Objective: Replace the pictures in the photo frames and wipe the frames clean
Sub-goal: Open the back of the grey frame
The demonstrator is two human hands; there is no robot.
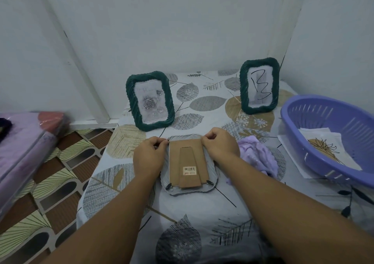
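A pale grey photo frame (188, 191) lies face down on the table, its brown cardboard back (189, 162) with a barcode sticker facing up. My left hand (148, 156) pinches a small clip at the back's upper left corner. My right hand (219, 145) pinches at the upper right corner. Two dark green frames stand behind: the left frame (149, 101) shows a rose picture, the right frame (260, 86) holds a sheet marked "B". A crumpled lilac cloth (258, 155) lies just right of my right hand.
A purple plastic basket (332, 134) with paper sheets (321, 142) in and under it sits at the right edge. The leaf-patterned tablecloth (182, 223) covers the table against white walls. A purple mattress (24, 152) lies on the patterned floor at left.
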